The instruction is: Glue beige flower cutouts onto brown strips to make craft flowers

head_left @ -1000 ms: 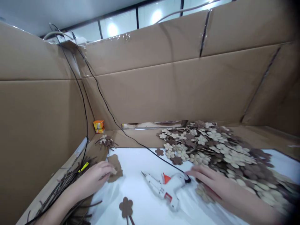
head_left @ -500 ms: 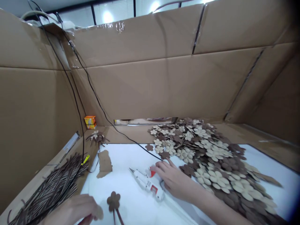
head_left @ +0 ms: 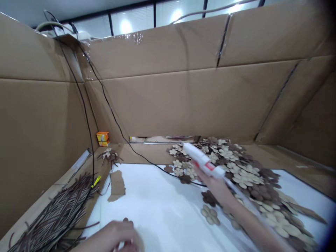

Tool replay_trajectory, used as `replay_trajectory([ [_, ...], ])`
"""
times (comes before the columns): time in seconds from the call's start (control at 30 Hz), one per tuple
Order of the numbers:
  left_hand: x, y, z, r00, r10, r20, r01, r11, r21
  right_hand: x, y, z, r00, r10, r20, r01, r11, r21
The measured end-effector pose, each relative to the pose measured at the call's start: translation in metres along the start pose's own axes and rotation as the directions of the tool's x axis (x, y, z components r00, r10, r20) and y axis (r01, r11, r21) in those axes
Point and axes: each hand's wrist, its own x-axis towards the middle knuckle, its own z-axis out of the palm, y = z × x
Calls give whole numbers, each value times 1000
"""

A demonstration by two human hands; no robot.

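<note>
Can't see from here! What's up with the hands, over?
Right hand gripping glue gun. Left hand partly hiding brown flower. Cord across white sheet, might snag.

Place: craft workshop, by its look | enclosure: taped cardboard walls [head_left: 147,101] under window panes [head_left: 132,25] | tool: glue gun [head_left: 200,157] | stock: heaped flower cutouts [head_left: 243,171], piled brown strips [head_left: 56,211] | wiring: black cables [head_left: 93,166] draped over the cardboard
</note>
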Motion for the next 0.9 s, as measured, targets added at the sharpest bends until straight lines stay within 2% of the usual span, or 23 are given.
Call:
replay_trajectory([
  [0.07, 35, 9, 3, 999, 15, -46, -13, 999, 36, 8, 4, -12, 997, 32, -70, -30, 999, 41],
  [0.13, 75, 13, 10, 994, 91, -63, -81, 986, 145, 14, 3, -25, 990, 52, -128, -42, 996, 81],
  [0.2, 115, 14, 19, 978, 204, -33, -184, 931, 315, 19, -1, -38, 983, 59, -175, -41, 994, 105],
  [0.27, 153, 14, 29, 963, 266, -36, -211, 834, 510, 22, -7, -51, 979, 58, -197, -34, 991, 126],
  [0.4, 216, 15, 40, 957, 257, -131, -134, 799, 586, 21, -16, -66, 993, 30, -110, -13, 988, 154],
  [0.5, 242, 13, 39, 951, 276, -135, -134, 769, 625, 16, -18, -68, 999, 41, -9, -40, 991, 130],
  [0.57, 244, 10, 36, 946, 303, -118, -156, 742, 652, 14, -18, -67, 994, 97, 41, -100, 992, 77],
  [0.67, 223, 4, 30, 938, 341, -66, -207, 701, 683, 13, -19, -66, 980, 164, 113, -166, 986, 9],
  [0.8, 167, -8, 23, 946, 318, -63, -181, 680, 710, 12, -27, -64, 956, 195, 220, -195, 981, -25],
  [0.9, 118, -17, 18, 960, 278, -6, -189, 668, 720, 8, -32, -58, 887, 239, 394, -222, 971, -89],
])
